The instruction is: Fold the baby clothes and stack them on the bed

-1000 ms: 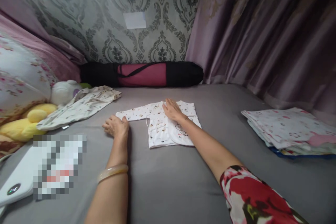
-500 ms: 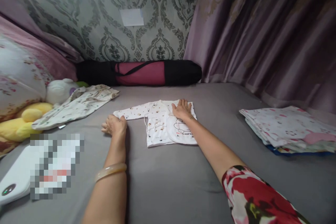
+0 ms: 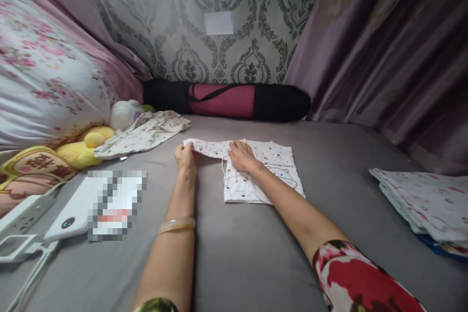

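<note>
A small white baby shirt [image 3: 270,170] with tiny prints lies flat on the grey bed sheet [image 3: 234,248], one sleeve stretched out to the left. My left hand [image 3: 185,157] is closed on the end of that sleeve. My right hand [image 3: 241,156] lies flat with fingers out on the shirt near the collar, where the sleeve joins the body. A pale bangle [image 3: 176,224] sits on my left wrist.
A second printed garment [image 3: 146,131] lies at the left by a yellow plush toy [image 3: 86,148] and a white plush toy [image 3: 124,114]. A stack of folded cloths [image 3: 424,202] sits at the right. A black-and-pink rolled bag [image 3: 226,100] lies along the wall. A power strip [image 3: 22,214] rests lower left.
My left hand has moved onto the sleeve end and closed on it. My right hand slid left from the shirt's right side to the collar area. The camera has turned left.
</note>
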`<act>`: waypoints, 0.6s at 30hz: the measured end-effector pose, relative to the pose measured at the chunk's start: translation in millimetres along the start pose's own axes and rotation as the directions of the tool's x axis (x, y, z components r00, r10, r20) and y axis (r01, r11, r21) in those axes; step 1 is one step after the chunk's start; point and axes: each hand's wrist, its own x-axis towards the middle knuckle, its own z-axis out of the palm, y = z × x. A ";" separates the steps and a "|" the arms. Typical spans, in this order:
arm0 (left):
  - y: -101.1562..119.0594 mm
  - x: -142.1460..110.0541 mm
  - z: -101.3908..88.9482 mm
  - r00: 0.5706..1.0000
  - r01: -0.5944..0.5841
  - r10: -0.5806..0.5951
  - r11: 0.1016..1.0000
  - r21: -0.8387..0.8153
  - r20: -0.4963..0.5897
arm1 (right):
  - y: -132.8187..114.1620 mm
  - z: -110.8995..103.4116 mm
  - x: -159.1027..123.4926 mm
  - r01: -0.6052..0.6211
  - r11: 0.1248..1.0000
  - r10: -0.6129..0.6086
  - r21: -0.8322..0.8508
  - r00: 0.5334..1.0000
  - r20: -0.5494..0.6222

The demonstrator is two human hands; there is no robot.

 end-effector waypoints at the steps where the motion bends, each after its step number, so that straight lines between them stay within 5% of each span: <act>1: 1.8 -0.5 2.7 0.998 0.057 -0.056 0.994 -0.097 0.019 | -1.5 -0.2 0.8 -0.009 1.000 0.008 -0.012 1.000 -0.011; 6: 9.2 -7.6 11.0 0.970 0.175 -0.100 0.920 -0.351 0.221 | -5.8 -8.0 5.6 -0.049 0.997 0.051 -0.060 0.998 0.027; 13: 13.5 -22.9 23.7 0.935 0.115 -0.002 0.947 -0.299 0.355 | -6.3 -22.2 19.1 -0.105 0.994 0.106 -0.018 0.988 0.112; 16: 12.1 -30.3 33.9 0.931 0.073 0.036 0.957 -0.282 0.364 | 0.2 -29.7 17.4 -0.181 0.973 0.178 0.144 0.984 0.030; 18: 8.8 -38.2 41.6 0.932 0.040 0.059 0.964 -0.262 0.359 | 5.2 -35.9 10.8 -0.296 0.854 0.311 0.427 0.950 0.036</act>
